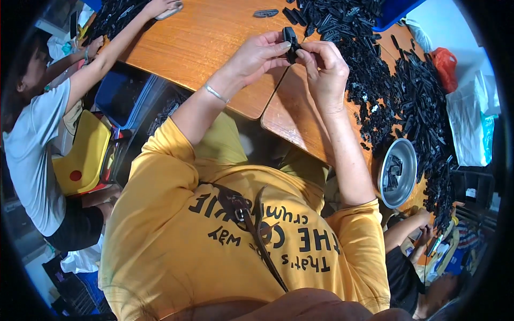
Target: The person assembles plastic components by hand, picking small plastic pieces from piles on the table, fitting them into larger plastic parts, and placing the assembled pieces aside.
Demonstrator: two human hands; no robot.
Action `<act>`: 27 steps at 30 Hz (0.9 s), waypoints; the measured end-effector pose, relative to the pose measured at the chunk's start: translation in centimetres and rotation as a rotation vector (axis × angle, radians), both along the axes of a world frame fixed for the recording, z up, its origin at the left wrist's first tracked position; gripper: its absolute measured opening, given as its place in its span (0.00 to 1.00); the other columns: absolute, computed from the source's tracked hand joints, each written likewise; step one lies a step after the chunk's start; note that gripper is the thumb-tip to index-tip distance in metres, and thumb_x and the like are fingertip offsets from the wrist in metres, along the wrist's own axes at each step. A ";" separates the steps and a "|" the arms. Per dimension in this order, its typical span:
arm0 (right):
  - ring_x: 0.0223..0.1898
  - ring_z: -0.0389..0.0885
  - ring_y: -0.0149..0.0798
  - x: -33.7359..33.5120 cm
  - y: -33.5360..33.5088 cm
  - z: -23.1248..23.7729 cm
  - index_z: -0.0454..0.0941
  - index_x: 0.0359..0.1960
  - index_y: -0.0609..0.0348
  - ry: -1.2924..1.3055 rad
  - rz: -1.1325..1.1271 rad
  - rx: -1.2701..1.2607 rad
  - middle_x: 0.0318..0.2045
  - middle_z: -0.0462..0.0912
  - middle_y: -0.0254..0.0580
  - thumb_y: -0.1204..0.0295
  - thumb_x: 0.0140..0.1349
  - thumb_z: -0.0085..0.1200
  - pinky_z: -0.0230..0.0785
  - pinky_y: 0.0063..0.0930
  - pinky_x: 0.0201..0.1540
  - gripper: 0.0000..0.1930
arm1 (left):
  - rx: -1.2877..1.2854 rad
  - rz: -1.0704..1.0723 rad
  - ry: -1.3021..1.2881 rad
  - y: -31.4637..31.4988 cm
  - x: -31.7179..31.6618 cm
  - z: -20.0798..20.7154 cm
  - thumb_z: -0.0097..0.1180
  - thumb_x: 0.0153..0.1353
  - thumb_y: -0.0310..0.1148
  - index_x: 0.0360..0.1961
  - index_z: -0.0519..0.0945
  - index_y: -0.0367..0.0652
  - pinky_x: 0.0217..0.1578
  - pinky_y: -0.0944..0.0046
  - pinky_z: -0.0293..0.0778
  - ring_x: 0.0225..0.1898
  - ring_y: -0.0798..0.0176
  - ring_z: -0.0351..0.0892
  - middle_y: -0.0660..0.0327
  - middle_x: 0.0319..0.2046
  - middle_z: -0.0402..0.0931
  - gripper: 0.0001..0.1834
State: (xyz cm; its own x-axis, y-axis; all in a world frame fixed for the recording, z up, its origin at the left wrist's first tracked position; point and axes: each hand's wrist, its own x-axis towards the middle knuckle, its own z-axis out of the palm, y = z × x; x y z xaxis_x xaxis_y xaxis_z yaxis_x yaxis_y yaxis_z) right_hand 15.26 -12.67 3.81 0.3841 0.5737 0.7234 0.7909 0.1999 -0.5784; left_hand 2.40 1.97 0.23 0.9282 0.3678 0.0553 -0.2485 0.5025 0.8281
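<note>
A brown table [214, 48] is filling the upper middle of the frame. At the left, a person in a pale shirt [40, 139] is reaching over it, and a yellow chair [88, 144] with a red dot [75, 175] is standing just beside them. A blue bin [142, 101] is sitting near the chair. At the upper right, a blue box [396, 15] is poking in, and a red bag [444, 69] is showing above a white bag [465, 125]. At the lower right, a person in black [404, 278] is reaching toward the table.
</note>
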 end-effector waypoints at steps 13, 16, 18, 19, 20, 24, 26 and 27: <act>0.25 0.80 0.34 -1.5 -0.6 -0.2 0.82 0.31 0.61 0.048 -0.012 0.010 0.28 0.80 0.40 0.79 0.55 0.73 0.73 0.27 0.28 0.09 | 0.045 0.074 0.004 -2.3 -1.2 1.5 0.61 0.72 0.29 0.59 0.77 0.45 0.51 0.68 0.80 0.52 0.71 0.81 0.67 0.51 0.81 0.17; 0.26 0.83 0.34 -1.6 -0.8 -0.5 0.82 0.32 0.61 0.093 -0.014 -0.061 0.28 0.80 0.40 0.79 0.56 0.73 0.75 0.27 0.29 0.09 | 0.075 0.087 0.007 -2.1 -1.5 1.1 0.62 0.71 0.29 0.59 0.77 0.45 0.50 0.70 0.79 0.50 0.71 0.82 0.67 0.50 0.81 0.16; 0.27 0.85 0.33 -1.8 -1.0 -0.7 0.82 0.32 0.61 0.212 0.004 -0.119 0.28 0.80 0.40 0.80 0.56 0.72 0.76 0.26 0.30 0.09 | 0.079 0.083 0.006 -2.1 -1.7 1.0 0.62 0.71 0.29 0.58 0.77 0.45 0.51 0.70 0.80 0.50 0.71 0.82 0.67 0.50 0.81 0.16; 0.27 0.85 0.32 -1.8 -1.1 -1.0 0.82 0.33 0.61 0.269 0.024 -0.130 0.29 0.80 0.40 0.80 0.56 0.72 0.77 0.26 0.30 0.08 | 0.085 0.078 0.019 -2.2 -1.8 1.0 0.62 0.71 0.29 0.58 0.77 0.44 0.51 0.70 0.80 0.50 0.71 0.82 0.67 0.50 0.81 0.16; 0.27 0.85 0.32 -1.8 -1.2 -1.2 0.82 0.33 0.62 0.326 0.044 -0.140 0.29 0.81 0.40 0.81 0.57 0.72 0.77 0.25 0.30 0.08 | 0.092 0.072 0.032 -2.4 -1.9 1.1 0.62 0.71 0.29 0.58 0.77 0.44 0.51 0.69 0.81 0.49 0.71 0.82 0.67 0.50 0.81 0.16; 0.27 0.85 0.32 -2.3 -1.2 -0.7 0.82 0.33 0.62 0.346 0.015 -0.063 0.29 0.81 0.41 0.81 0.56 0.71 0.77 0.25 0.31 0.08 | 0.066 0.084 0.040 -2.9 -2.1 1.3 0.62 0.71 0.28 0.59 0.77 0.43 0.51 0.69 0.82 0.49 0.71 0.83 0.66 0.49 0.81 0.16; 0.27 0.84 0.32 -1.7 -1.1 -0.9 0.82 0.33 0.61 0.198 -0.004 -0.128 0.29 0.82 0.41 0.81 0.56 0.71 0.77 0.26 0.30 0.08 | 0.066 0.135 0.065 -3.4 -2.1 2.0 0.61 0.71 0.27 0.59 0.77 0.42 0.51 0.68 0.82 0.49 0.70 0.83 0.65 0.49 0.81 0.17; 0.27 0.84 0.32 -1.6 -1.1 -1.0 0.82 0.33 0.61 0.198 -0.003 -0.128 0.29 0.82 0.41 0.81 0.56 0.71 0.77 0.26 0.30 0.08 | 0.066 0.135 0.064 -3.2 -2.0 1.8 0.61 0.71 0.27 0.59 0.77 0.42 0.51 0.68 0.82 0.49 0.70 0.83 0.65 0.49 0.81 0.17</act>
